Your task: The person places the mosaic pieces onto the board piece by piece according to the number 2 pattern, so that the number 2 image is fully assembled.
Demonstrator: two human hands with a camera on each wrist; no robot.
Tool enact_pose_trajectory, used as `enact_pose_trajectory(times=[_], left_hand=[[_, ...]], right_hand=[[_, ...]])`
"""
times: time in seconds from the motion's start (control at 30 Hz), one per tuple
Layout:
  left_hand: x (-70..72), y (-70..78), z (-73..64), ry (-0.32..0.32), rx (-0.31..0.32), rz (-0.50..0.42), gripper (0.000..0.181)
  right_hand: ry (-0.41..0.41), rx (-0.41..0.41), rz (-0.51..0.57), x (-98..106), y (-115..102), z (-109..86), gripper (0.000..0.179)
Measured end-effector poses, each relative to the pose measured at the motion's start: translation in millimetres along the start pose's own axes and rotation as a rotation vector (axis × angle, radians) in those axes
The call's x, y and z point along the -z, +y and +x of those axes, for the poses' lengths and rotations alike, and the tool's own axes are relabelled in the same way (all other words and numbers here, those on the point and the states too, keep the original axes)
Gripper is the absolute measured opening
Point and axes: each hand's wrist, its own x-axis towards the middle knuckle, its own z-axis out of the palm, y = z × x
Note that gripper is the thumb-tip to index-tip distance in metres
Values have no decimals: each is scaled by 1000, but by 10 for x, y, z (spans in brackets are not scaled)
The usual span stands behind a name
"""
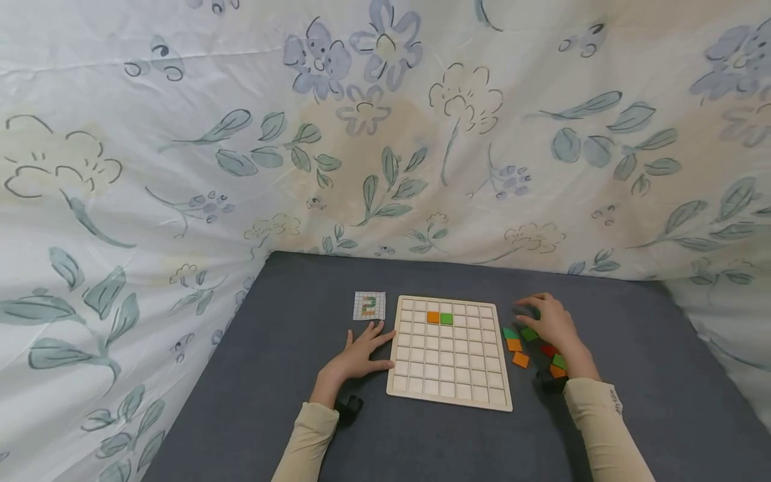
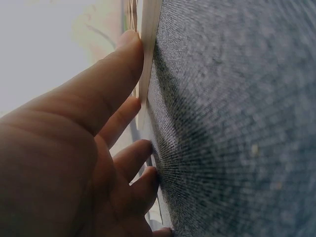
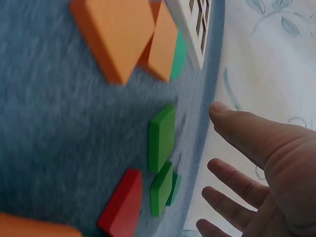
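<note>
A pale wooden grid board [image 1: 448, 351] lies on the dark cloth, with an orange tile [image 1: 433, 317] and a green tile [image 1: 446, 319] side by side in an upper row. My left hand [image 1: 354, 357] has its fingers spread at the board's left edge; the thumb [image 2: 131, 49] touches that edge in the left wrist view. To the right of the board, my right hand [image 1: 555, 325] hovers over loose square tiles. In the right wrist view its fingers [image 3: 229, 177] are apart and hold nothing. Nearby lie green tiles [image 3: 162, 138], a red tile [image 3: 121, 205] and orange tiles [image 3: 118, 34].
A small printed card [image 1: 369, 306] with a coloured grid pattern lies left of the board's top corner. A teal tile [image 1: 509, 333] lies against the board's right side. Floral fabric [image 1: 385, 134] hangs behind and beside the dark surface [image 1: 277, 321].
</note>
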Motion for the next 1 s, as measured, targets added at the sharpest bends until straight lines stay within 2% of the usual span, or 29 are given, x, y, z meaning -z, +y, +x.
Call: enact_pose_trajectory(times=[0.47,0.73,1.0], left_hand=[[3,14,-14,4,-4,-6,68],[-27,-34,10,11,-18,-1,70],[-23,-20,23,9,-18,-2,69]], right_hand=[[-1,-117,-44,66,259,50,41],[-26,-135,-69,106,357,50,41],[-47,-182,-78,109,410,91,43]])
